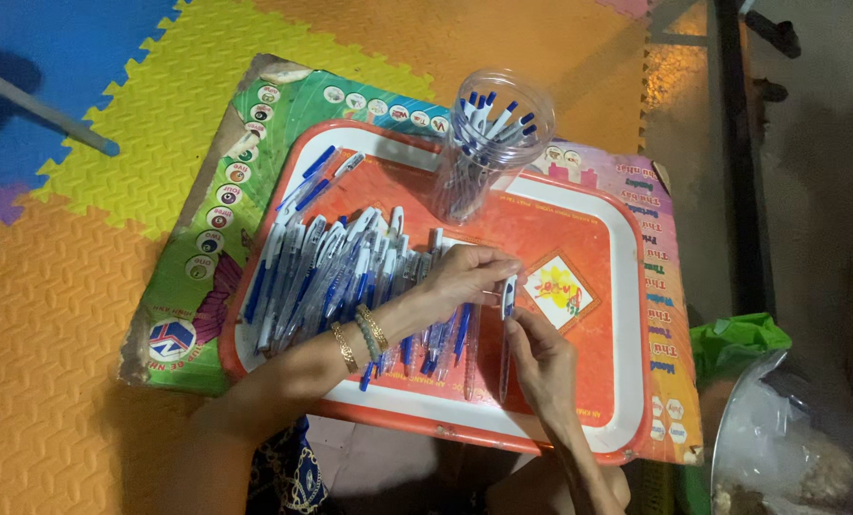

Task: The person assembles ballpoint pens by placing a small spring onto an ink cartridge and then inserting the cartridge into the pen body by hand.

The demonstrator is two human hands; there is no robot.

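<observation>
Foam puzzle mats [73,315], orange, yellow and blue, cover the floor under a printed board [218,205] that carries an orange-and-white tray [589,229]. Near tray edge: right hand [541,360] pinches a clear blue pen [507,329] upright-ish over the tray's middle, left hand [465,274] closed on its cap end, bracelets [362,336] on that wrist. Left half of tray: pile of pens [331,272]. Far edge: clear plastic jar [488,143] standing with pens inside. Plastic bags [780,420] right of the board.
</observation>
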